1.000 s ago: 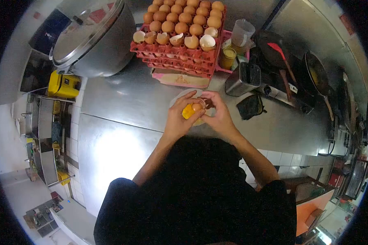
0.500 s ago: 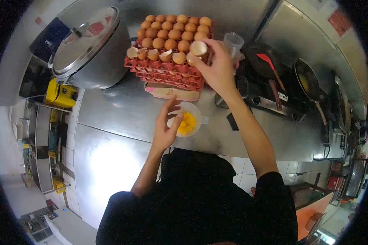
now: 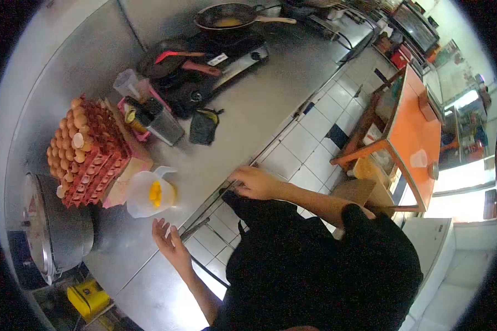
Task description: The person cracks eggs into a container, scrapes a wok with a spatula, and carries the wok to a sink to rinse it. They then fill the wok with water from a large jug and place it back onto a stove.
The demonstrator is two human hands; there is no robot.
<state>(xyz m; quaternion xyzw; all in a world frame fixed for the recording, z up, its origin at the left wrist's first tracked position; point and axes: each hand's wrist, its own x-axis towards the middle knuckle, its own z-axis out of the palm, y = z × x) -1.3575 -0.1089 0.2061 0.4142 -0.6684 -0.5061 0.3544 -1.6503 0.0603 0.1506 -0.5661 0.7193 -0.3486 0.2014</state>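
A translucent plastic jug [image 3: 140, 194] with yellow egg yolks [image 3: 155, 193] in it stands on the steel counter. Just in front of it is my left hand [image 3: 171, 246], fingers apart and holding nothing. My right hand [image 3: 254, 182] is at the counter's front edge, close to the black clothing over my front; its fingertips are blurred and partly hidden. Left of the jug rises a stack of red egg trays [image 3: 96, 179] with brown eggs [image 3: 70, 129] on top. An opened eggshell [image 3: 78, 141] sits among them, pale inside showing.
Beyond the jug are a clear container [image 3: 165, 128], a black pouch-like item [image 3: 204, 127] and a stove with a red spatula [image 3: 174, 55] and a frying pan [image 3: 226, 17]. A large pot [image 3: 66, 231] stands at left. An orange table [image 3: 414, 132] is at right.
The view has swung to the right. My right hand has left the eggshell at the trays and come back to the counter edge. My left hand has drawn back from the jug.
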